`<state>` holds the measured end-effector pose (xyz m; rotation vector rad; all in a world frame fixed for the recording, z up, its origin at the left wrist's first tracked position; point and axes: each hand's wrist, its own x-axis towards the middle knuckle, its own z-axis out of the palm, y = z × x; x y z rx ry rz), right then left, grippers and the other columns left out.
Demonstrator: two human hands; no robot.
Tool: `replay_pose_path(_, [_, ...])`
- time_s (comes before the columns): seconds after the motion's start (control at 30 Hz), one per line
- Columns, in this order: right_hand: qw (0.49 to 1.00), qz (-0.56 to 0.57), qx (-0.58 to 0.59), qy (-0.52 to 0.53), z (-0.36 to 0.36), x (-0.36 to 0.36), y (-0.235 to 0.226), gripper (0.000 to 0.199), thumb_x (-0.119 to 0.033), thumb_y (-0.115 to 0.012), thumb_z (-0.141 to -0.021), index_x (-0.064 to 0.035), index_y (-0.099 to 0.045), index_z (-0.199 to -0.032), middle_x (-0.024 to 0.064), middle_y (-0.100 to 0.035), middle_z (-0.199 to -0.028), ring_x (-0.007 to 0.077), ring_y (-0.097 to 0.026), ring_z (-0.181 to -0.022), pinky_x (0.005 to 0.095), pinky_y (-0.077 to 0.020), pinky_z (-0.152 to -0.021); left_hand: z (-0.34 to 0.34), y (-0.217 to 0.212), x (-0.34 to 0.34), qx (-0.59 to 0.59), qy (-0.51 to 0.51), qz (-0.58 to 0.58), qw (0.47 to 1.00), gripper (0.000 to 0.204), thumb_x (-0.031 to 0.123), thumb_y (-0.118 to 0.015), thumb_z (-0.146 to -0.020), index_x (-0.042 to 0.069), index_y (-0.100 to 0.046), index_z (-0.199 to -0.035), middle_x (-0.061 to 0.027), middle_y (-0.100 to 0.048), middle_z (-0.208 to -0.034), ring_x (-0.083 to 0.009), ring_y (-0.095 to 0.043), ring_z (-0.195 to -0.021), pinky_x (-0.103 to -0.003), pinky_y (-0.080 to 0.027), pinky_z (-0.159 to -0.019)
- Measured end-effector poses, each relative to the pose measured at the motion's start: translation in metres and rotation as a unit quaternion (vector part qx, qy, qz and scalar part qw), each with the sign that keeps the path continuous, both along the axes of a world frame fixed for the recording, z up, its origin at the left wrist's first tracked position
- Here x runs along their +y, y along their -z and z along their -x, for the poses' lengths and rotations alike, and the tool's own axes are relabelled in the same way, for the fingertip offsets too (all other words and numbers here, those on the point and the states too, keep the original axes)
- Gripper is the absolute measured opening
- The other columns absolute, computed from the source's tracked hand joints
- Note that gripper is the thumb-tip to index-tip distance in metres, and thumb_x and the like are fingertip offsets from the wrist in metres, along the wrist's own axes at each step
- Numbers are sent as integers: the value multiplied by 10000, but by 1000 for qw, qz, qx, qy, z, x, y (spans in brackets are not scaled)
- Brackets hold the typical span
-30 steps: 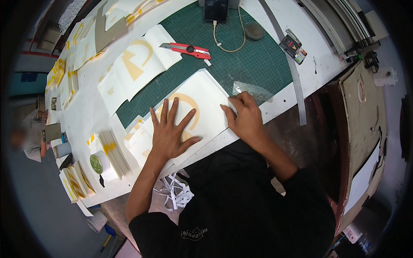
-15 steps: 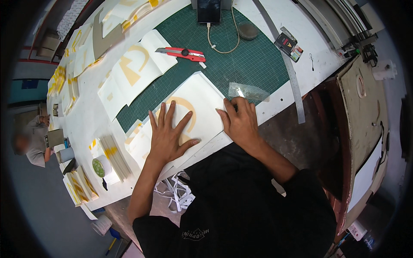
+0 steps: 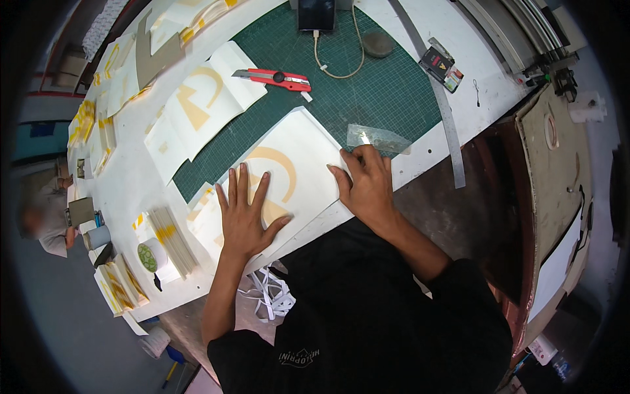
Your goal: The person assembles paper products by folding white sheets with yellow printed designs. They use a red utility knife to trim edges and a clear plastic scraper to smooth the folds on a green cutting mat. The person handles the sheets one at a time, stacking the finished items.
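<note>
Green mat [image 3: 387,88] ahead — printed sheet [image 3: 303,164] beneath the left hand [image 3: 244,226], spread flat; right hand [image 3: 367,184] curls at the sheet's edge, pinch unclear. Probably light, flexible, easily creased — edges suit holding.

A paper-finishing or print workshop is suggested by the long white counter [image 3: 504,92], on which a dark green gridded cutting mat [image 3: 400,92], a red-handled snap-off knife [image 3: 282,79] and a long grey metal straightedge [image 3: 453,141] are laid. A cream sheet with pale orange print [image 3: 305,141] is spread there, and stacks of folded cream paper with yellow marks [image 3: 174,244] are lined up at the left. Narrow white strips [image 3: 279,302] are heaped below the counter's edge. A grey machine with long metal bars [image 3: 497,27] is seen at the upper right.
</note>
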<state>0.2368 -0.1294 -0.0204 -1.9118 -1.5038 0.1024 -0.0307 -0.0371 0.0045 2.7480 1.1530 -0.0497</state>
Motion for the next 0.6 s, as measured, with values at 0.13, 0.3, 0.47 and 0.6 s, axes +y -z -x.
replay_pose_path(0.13, [999,-15,31,13,0,-2,6,396,-229,-858,-861,-3,-733,-1161,115,-616,-1029,290,-611,-968,451,-411,-814,10,9,1,-47,9,-2,999,920,717,-666,-908,192,-477,-1639,-287,-226,-1747,-485,-168,-1631,-719,-24,-1262])
replay_pose_path(0.3, [998,-28,51,12,0,-3,6,398,-227,-863,-861,0,-727,-1159,129,-632,-1060,308,-621,-1000,456,-421,-847,10,8,0,-48,11,2,999,880,698,-642,-928,185,-495,-1627,-290,-241,-1741,-481,-182,-1629,-734,-6,-1252])
replay_pose_path(0.47, [996,-43,74,22,-1,-5,5,406,-237,-863,-866,-6,-724,-1170,136,-640,-1087,314,-615,-1038,466,-416,-888,7,7,0,-10,18,-9,1000,886,730,-586,-952,178,-479,-1636,-297,-223,-1744,-475,-154,-1638,-743,2,-1244])
replay_pose_path(0.6, [997,-24,60,30,-1,-11,2,413,-245,-864,-865,-16,-719,-1177,132,-642,-1095,321,-600,-1069,481,-403,-911,7,9,1,2,23,-13,1000,887,741,-540,-976,183,-441,-1657,-304,-195,-1750,-475,-127,-1643,-742,10,-1243])
